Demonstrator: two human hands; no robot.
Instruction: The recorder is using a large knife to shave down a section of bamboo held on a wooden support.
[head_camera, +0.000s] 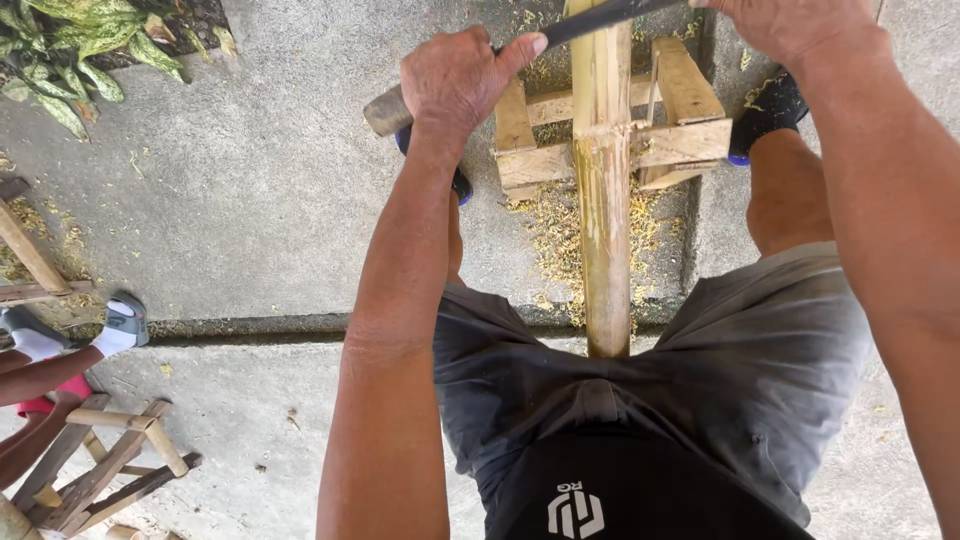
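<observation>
Bamboo, pale yellow-green, runs down the middle of the frame: a long pole (605, 200) lying from the person's lap up across a small wooden stand (690, 125) in the upper centre. Across its top end lies a long dark blade (600, 18). The left hand (455, 80), upper centre-left, is clenched tight round the blade's rounded wooden handle (385, 110), thumb stretched along the metal. The right hand (790, 25), at the upper right edge, presses down at the blade's far end; its fingers are cut off by the frame, so its grasp cannot be told.

Yellow shavings (560, 235) lie thick under and beside the stand. A dark shoe (765, 115) sits just right of the stand, another peeks out behind the left wrist. At the lower left stands a second wooden frame (110, 465), with another person's leg and grey-white shoe (122, 322) beside it. Green leaves (70, 50) fill the upper left corner.

The ground is rough grey concrete (270, 190), outdoors, with a step edge crossing mid-frame. Dark shorts (700, 400) hide the pole's lower end.
</observation>
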